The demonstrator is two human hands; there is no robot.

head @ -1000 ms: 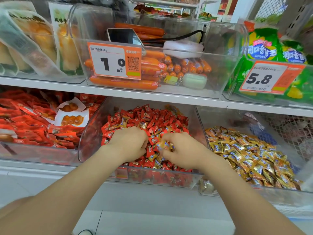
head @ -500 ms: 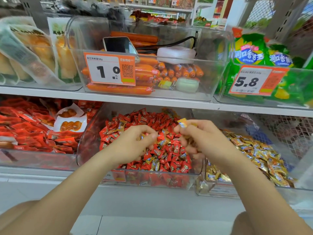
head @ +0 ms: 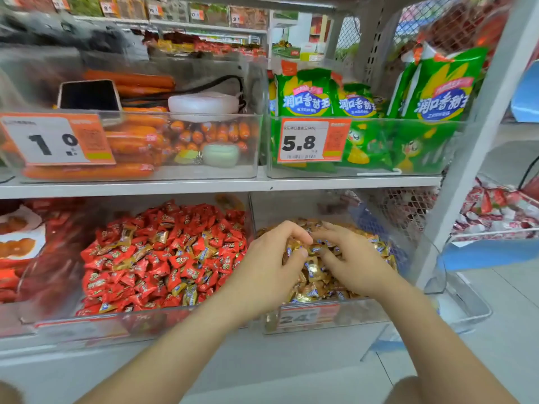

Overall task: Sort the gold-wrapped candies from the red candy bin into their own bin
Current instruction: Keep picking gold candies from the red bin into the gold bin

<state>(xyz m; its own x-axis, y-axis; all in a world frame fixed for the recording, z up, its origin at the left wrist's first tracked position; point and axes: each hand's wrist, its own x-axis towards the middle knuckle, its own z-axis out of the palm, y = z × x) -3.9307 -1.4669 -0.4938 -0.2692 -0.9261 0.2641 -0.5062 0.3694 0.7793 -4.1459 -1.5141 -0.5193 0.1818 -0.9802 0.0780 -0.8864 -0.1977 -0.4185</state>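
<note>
Grip first: our left hand [head: 274, 258] is clamped, thumb and curled fingers pinching a few of the gold-wrapped candies [head: 313, 271]. Our right hand [head: 354, 258] lies bent-fingered on the pile just beside it, and we cannot tell whether that grip holds anything. Under the shelf board [head: 204, 186] sits the red candy bin [head: 145, 322], heaped with red candies [head: 163, 258]. Just to its right is the gold bin [head: 367, 312], both hands over it. Stray gold wrappers [head: 191, 295] show among the red.
</note>
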